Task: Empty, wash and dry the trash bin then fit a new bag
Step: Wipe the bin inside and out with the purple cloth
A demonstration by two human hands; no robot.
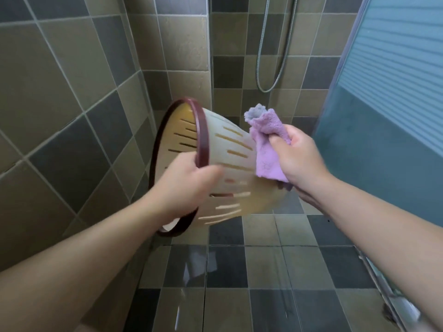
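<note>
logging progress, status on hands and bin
Left hand grips bin at its rim, tipped sideways. Right hand holds purple cloth against bin wall. Nothing in the way.

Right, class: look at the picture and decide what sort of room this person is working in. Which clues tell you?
Most likely a bathroom shower area. The walls and floor are tiled, a metal shower hose hangs on the far wall, and a frosted glass screen stands on the right.

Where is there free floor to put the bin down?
Free: the wet tiled floor below the bin, between the left wall and the glass door. Crowded: mid-air, where left hand, bin, cloth and right hand meet.
</note>
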